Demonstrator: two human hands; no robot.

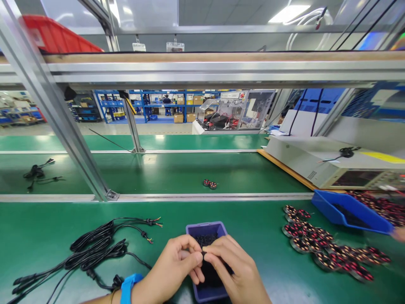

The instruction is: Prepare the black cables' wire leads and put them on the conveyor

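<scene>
My left hand [177, 266] and my right hand [236, 266] meet fingertip to fingertip above a purple bin [205, 225]. Both are closed in a pinch on a small black part [203, 255], mostly covered by the fingers, so its kind does not show. Inside the bin lie many small black pieces [202, 240]. Left of my left hand, coiled black cables [98, 249] with bare coloured wire ends rest on the green bench.
Copper-wound motor stators [325, 249] spread across the right side, beside a blue tray [354, 213]. Two more stators [209, 184] sit beyond the metal rail [202, 196]. A grey instrument [325, 162] stands back right. At the right edge appears another person's blurred hand [399, 233].
</scene>
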